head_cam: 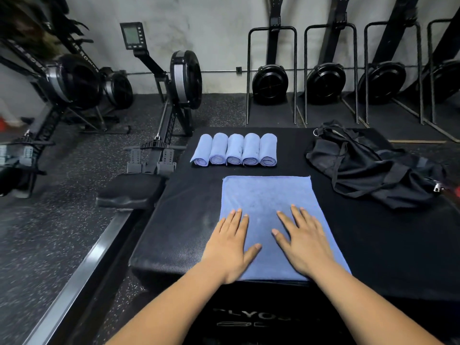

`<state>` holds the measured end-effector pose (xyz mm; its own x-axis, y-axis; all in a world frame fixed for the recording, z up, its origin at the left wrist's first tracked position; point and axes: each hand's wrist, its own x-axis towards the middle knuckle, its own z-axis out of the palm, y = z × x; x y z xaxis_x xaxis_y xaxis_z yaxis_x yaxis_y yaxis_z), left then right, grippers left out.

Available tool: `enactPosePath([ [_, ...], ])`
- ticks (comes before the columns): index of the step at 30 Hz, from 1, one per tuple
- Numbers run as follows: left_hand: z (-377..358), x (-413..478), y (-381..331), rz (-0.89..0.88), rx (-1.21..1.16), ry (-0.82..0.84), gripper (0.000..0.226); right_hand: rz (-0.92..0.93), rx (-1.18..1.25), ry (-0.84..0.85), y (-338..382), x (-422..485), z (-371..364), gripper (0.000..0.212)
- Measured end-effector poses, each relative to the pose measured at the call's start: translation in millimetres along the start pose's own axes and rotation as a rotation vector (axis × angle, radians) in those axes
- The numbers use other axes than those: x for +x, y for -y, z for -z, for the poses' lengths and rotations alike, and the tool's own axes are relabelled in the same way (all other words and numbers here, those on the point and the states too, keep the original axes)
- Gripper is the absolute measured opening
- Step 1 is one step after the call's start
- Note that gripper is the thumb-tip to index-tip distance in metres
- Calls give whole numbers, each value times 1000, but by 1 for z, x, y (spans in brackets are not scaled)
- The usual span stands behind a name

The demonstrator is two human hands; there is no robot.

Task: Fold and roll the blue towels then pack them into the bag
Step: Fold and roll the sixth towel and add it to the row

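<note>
A blue towel (266,195) lies flat and folded on the black padded box (179,220), its near edge at the box's front edge. My left hand (230,242) and my right hand (302,241) rest palm down on the towel's near half, fingers spread, holding nothing. Several rolled blue towels (235,149) lie side by side in a row at the back of the box. A crumpled black bag (371,163) with straps lies at the back right of the box.
Rowing machines (171,95) stand on the speckled floor to the left, one with its seat and rail right beside the box. More rowers (270,80) are stored upright against the back wall.
</note>
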<state>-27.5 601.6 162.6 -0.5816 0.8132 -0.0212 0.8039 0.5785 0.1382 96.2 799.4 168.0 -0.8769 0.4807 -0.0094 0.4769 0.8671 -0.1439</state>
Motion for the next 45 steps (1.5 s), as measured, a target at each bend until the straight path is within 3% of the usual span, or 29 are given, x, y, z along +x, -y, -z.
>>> enactPosePath([
  [5, 11, -7, 10, -24, 124, 48, 95, -47, -58, 8, -12, -17, 9, 96],
  [10, 3, -25, -6, -205, 96, 43, 86, 118, -16, 48, -9, -46, 4, 77],
  [17, 0, -39, 10, -239, 67, 4, 82, 203, -70, -91, -46, -71, 2, 84],
  [20, -1, -49, 14, -275, -6, -68, 80, 279, 95, -120, -55, -81, -3, 74],
  [23, 0, -52, 15, -314, -51, -108, 87, 207, 430, -124, -61, -81, 6, 68],
  [26, -1, -53, 19, -343, -113, -140, 87, 231, 521, -38, -63, -78, 11, 66],
  [36, -5, -53, 20, -313, -362, -239, 60, 205, 669, -91, -63, -80, 11, 25],
  [45, 1, -52, 21, -101, -704, -328, 8, 121, 726, -209, -60, -78, 7, 20],
])
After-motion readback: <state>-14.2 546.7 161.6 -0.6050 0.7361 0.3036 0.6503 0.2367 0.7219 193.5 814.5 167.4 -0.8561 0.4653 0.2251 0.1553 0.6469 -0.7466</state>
